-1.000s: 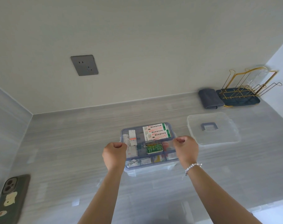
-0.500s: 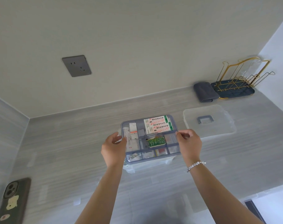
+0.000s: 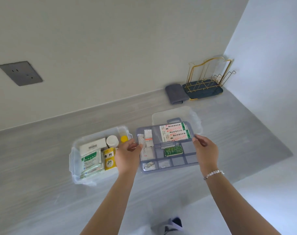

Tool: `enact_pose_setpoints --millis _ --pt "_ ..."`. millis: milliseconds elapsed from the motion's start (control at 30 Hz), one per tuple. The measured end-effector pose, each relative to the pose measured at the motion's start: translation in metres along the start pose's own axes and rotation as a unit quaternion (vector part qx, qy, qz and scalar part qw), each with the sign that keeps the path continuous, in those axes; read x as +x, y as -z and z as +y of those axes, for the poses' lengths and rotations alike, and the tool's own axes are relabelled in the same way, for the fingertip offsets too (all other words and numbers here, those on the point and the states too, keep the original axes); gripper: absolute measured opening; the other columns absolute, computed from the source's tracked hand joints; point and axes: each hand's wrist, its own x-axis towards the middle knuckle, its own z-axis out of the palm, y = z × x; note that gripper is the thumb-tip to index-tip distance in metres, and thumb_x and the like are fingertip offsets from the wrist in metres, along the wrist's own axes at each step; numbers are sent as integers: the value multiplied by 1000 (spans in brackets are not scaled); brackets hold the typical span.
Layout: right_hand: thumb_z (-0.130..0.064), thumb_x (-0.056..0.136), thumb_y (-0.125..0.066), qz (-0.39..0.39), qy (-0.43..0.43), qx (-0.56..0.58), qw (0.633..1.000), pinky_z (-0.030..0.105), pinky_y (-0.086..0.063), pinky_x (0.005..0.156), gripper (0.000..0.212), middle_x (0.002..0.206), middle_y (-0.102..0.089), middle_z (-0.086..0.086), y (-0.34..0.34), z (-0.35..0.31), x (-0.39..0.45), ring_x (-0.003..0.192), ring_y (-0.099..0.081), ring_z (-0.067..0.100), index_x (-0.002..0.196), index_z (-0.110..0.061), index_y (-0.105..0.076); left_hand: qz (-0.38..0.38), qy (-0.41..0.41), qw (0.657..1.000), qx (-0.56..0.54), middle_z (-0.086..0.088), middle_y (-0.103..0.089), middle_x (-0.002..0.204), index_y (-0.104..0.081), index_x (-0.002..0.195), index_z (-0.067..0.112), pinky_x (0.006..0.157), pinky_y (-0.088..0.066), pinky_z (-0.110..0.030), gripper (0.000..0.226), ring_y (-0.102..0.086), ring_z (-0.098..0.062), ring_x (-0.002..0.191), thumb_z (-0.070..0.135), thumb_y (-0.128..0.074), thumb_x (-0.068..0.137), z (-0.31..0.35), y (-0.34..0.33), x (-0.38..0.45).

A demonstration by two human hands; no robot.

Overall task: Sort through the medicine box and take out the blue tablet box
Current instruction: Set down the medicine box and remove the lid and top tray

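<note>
My left hand point(image 3: 127, 155) and my right hand point(image 3: 206, 150) hold the two short ends of a blue-grey divided tray point(image 3: 178, 161), lifted to the right of the clear medicine box point(image 3: 73, 160). The tray carries white-and-green packets, a green blister pack point(image 3: 173, 150) and small sachets. The open medicine box shows white and green packets, a yellow box point(image 3: 109, 160), a white bottle point(image 3: 112, 141) and a yellow cap point(image 3: 124, 138). No blue tablet box is visible.
The box's clear lid point(image 3: 193, 116) lies on the grey counter behind the tray. A folded grey cloth point(image 3: 175, 94) and a gold wire rack on a dark base point(image 3: 205, 89) stand in the back right corner. A wall socket point(image 3: 20, 73) is at the left.
Both hands have lifted the divided tray off the medicine box and carried it to the right, uncovering the medicines below. The view has swung right, and the phone at the left is out of frame.
</note>
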Motion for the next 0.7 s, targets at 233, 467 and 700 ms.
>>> enact_pose_setpoints --millis 233,467,700 --pt "-19 86 -59 -73 -48 -24 996 17 -44 64 24 96 -69 -1 46 52 37 82 -61 10 109 -14 -67 -26 79 996 20 -4 -73 97 -65 115 10 86 -55 -37 40 -68 -25 90 19 -73 77 -28 -66 -24" --pt "-16 88 -55 -161 -75 -96 979 19 -41 74 30 116 -68 6 47 84 58 97 -57 13 116 -11 -64 -47 173 983 -31 7 -69 75 -71 105 13 84 -55 -35 26 -66 -19 79 13 -69 80 -60 -89 -26" --pt "-14 86 -57 -177 -96 -115 973 27 -43 89 33 120 -66 8 42 99 61 110 -58 21 118 -10 -62 -43 193 980 -12 10 -67 71 -73 97 16 86 -56 -45 16 -66 -24 82 17 -67 82 -77 -97 -31"
